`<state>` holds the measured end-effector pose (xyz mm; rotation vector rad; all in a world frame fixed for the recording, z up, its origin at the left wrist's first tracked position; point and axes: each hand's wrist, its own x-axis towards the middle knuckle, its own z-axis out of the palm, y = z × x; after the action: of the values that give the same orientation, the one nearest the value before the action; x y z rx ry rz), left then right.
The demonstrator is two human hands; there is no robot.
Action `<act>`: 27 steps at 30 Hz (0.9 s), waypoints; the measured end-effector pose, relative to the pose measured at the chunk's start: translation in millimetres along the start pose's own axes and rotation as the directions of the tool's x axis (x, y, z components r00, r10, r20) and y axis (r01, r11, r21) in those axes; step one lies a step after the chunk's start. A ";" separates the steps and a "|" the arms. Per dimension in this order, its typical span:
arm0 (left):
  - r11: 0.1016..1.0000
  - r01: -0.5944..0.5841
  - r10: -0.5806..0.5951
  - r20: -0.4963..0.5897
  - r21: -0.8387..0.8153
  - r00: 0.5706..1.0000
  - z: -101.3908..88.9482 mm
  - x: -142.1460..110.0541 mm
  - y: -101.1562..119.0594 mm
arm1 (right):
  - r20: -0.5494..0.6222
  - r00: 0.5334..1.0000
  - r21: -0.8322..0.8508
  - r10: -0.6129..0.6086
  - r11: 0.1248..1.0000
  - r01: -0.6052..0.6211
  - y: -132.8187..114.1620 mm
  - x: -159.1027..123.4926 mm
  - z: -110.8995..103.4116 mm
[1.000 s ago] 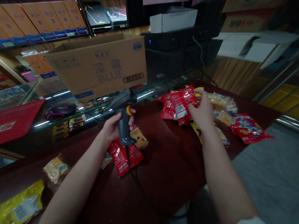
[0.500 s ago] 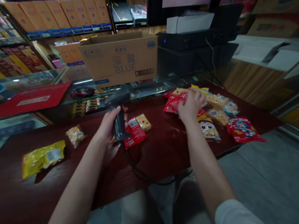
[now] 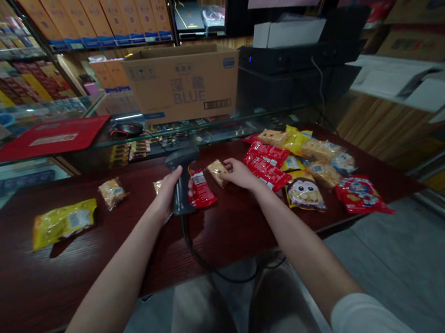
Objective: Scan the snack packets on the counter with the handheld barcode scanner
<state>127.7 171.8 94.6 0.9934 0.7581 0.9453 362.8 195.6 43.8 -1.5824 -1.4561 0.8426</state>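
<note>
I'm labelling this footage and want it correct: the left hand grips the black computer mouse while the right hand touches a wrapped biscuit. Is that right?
Not quite: in the head view, the left hand grips a black handheld scanner, not the mouse. The right hand does touch a wrapped biscuit.

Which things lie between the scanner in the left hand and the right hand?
In the head view, a red packet and a wrapped snack, which the right hand touches.

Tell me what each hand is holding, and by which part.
Left hand holds the scanner by its handle. Right hand touches the right edge of a wrapped biscuit; whether it is gripped cannot be told.
</note>
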 end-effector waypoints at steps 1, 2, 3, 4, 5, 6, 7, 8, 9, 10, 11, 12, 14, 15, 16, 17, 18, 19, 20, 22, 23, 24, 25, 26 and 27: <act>1.000 0.002 -0.002 0.007 0.004 1.000 -0.5 -0.6 -1.1 | -0.050 0.998 0.086 0.026 0.996 -0.022 2.3 3.8 -3.2; 1.000 0.010 -0.010 0.012 0.015 1.000 -0.4 -1.2 -2.1 | -0.088 0.995 0.178 0.047 0.984 -0.031 3.8 6.8 -6.5; 0.999 0.023 -0.023 0.015 0.031 1.000 0.4 -1.8 -2.9 | -0.113 0.992 0.275 0.064 0.961 -0.031 4.4 8.8 -9.8; 0.998 0.041 -0.042 0.017 0.051 0.999 1.9 -2.5 -3.6 | -0.121 0.990 0.374 0.078 0.927 -0.028 4.3 9.9 -13.1; 0.996 0.061 -0.062 0.013 0.072 0.998 3.9 -3.2 -4.0 | -0.112 0.990 0.471 0.091 0.882 -0.028 3.4 10.0 -16.5; 0.993 0.080 -0.080 0.002 0.089 0.997 6.2 -3.9 -4.3 | -0.090 0.991 0.562 0.098 0.827 -0.031 2.0 9.4 -19.9; 0.990 0.094 -0.093 -0.018 0.102 0.996 8.4 -4.5 -4.4 | -0.060 0.993 0.644 0.101 0.764 -0.039 0.2 8.1 -23.3; 0.989 0.102 -0.097 -0.046 0.108 0.994 10.5 -5.1 -4.3 | -0.026 0.995 0.715 0.101 0.697 -0.052 -1.9 6.3 -26.8; 0.989 0.103 -0.094 -0.078 0.111 0.992 12.1 -5.5 -4.2 | 0.007 0.995 0.775 0.096 0.628 -0.066 -4.1 4.2 -30.4; 0.989 0.097 -0.085 -0.110 0.111 0.990 13.1 -5.8 -3.9 | 0.035 0.996 0.823 0.086 0.563 -0.078 -6.4 1.9 -33.9; 0.990 0.085 -0.069 -0.137 0.115 0.988 13.7 -6.1 -3.5 | 0.056 0.996 0.859 0.074 0.504 -0.086 -8.7 -0.4 -37.3; 0.990 0.070 -0.050 -0.156 0.124 0.987 13.9 -6.4 -2.9 | 0.072 0.995 0.885 0.061 0.456 -0.092 -11.0 -2.6 -40.4; 0.988 0.033 -0.009 -0.158 0.149 0.987 14.2 -7.7 -1.4 | 0.093 0.995 0.910 0.047 0.401 -0.104 -15.4 -5.9 -45.4; 0.986 0.015 0.009 -0.142 0.164 0.990 14.7 -8.9 -0.5 | 0.099 0.994 0.913 0.049 0.393 -0.111 -17.3 -6.9 -46.9; 0.984 -0.004 0.025 -0.117 0.178 0.993 15.6 -10.5 0.3 | 0.105 0.993 0.913 0.060 0.390 -0.120 -19.0 -7.5 -47.7; 0.982 -0.024 0.041 -0.087 0.187 0.995 17.1 -12.5 1.0 | 0.110 0.991 0.914 0.076 0.384 -0.131 -20.4 -7.7 -47.8; 0.981 -0.042 0.053 -0.053 0.191 0.997 18.9 -14.7 1.5 | 0.114 0.989 0.918 0.095 0.370 -0.142 -21.3 -7.5 -47.4; 0.980 -0.055 0.060 -0.022 0.191 0.998 21.1 -17.1 1.6 | 0.121 0.986 0.925 0.113 0.347 -0.153 -21.8 -7.1 -46.6; 0.980 -0.060 0.060 0.005 0.189 0.998 23.3 -19.4 1.4 | 0.129 0.984 0.934 0.125 0.318 -0.163 -21.9 -6.6 -45.7; 0.982 -0.058 0.053 0.035 0.179 0.998 27.3 -23.3 0.0 | 0.152 0.978 0.946 0.143 0.266 -0.186 -21.1 -5.5 -44.0; 0.983 -0.053 0.047 0.041 0.175 0.998 28.7 -24.5 -1.0 | 0.162 0.976 0.948 0.146 0.253 -0.196 -20.4 -5.0 -43.5; 0.984 -0.052 0.045 0.044 0.171 0.998 29.6 -25.3 -2.1 | 0.169 0.975 0.947 0.147 0.250 -0.202 -19.8 -4.6 -43.2; 0.985 -0.055 0.048 0.045 0.166 0.998 30.2 -25.5 -3.0 | 0.172 0.974 0.945 0.147 0.254 -0.205 -19.3 -4.4 -43.1; 0.985 -0.060 0.053 0.046 0.162 0.998 30.3 -25.4 -3.7 | 0.175 0.974 0.941 0.145 0.265 -0.209 -19.0 -4.3 -43.1; 0.985 -0.064 0.057 0.049 0.158 0.997 30.3 -25.0 -4.0 | 0.183 0.973 0.935 0.142 0.281 -0.217 -19.1 -4.3 -43.1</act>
<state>145.0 137.7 104.6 1.1795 0.7794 0.9220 391.8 186.3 80.1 -0.7239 -0.4731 1.5343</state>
